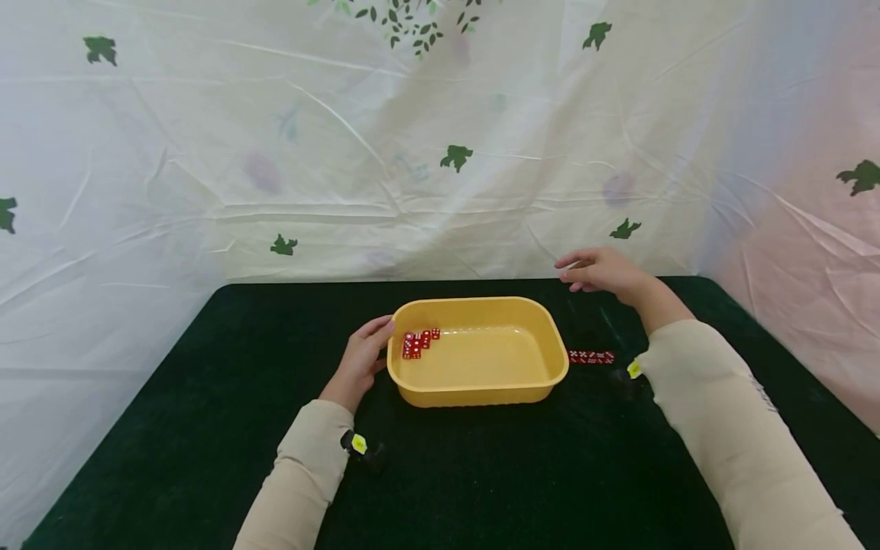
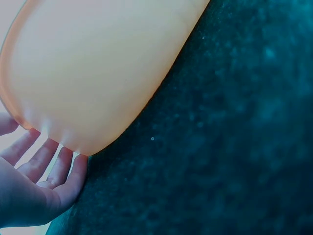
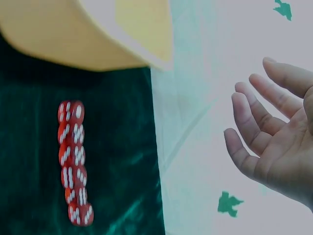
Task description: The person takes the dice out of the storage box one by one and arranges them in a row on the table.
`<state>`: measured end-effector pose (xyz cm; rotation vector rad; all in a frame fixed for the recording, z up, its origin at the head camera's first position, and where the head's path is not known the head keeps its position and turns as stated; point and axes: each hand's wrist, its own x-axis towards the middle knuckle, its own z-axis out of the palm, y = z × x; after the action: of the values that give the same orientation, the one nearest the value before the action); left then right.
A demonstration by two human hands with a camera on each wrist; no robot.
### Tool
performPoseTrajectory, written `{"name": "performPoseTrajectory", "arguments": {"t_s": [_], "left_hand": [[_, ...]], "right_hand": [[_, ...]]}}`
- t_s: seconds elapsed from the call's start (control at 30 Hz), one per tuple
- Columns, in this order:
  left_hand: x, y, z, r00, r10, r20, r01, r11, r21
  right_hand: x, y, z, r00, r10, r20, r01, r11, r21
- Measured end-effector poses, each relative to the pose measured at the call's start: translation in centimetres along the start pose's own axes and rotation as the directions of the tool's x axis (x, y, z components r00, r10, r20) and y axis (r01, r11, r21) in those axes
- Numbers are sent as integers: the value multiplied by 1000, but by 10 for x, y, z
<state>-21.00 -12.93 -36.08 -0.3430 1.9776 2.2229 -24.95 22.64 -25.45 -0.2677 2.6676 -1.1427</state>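
Observation:
A yellow plastic basin [image 1: 481, 388] stands mid-table, with several red dice [image 1: 412, 345] at the left end of its floor. My left hand [image 1: 360, 355] holds that end, thumb at the rim and the other fingers against the outer wall; in the left wrist view the fingertips [image 2: 78, 164] meet the basin's side. My right hand [image 1: 601, 273] is raised beyond the basin's far right corner, fingers loosely bent and holding nothing. Below it, a row of red dice with white pips [image 3: 73, 161] lies on the cloth, just right of the basin.
A dark green cloth [image 1: 206, 428] covers the table. Behind its far edge hangs a pale curtain [image 1: 330, 168] with green leaf and bird prints, continuing down both sides.

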Motion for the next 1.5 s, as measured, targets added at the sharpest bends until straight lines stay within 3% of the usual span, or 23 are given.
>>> {"name": "performPoseTrajectory", "arguments": {"t_s": [0.3,0.63,1.03,1.5], "left_hand": [[1,0,0,1000,-5,-6,6,1000,7],[0,1,0,1000,-7,-14,7,1000,7],[-2,1,1,1000,1,-13,-1,1000,3],[-1,0,0,1000,7,-13,-7,1000,0]], "right_hand": [[16,-19,24,999,-39,-33,41,997,66],[32,-38,60,993,-117,22,112,981,159],[44,-56,104,991,-112,80,84,954,289],[54,-59,143,991,-59,119,21,953,303]]}}
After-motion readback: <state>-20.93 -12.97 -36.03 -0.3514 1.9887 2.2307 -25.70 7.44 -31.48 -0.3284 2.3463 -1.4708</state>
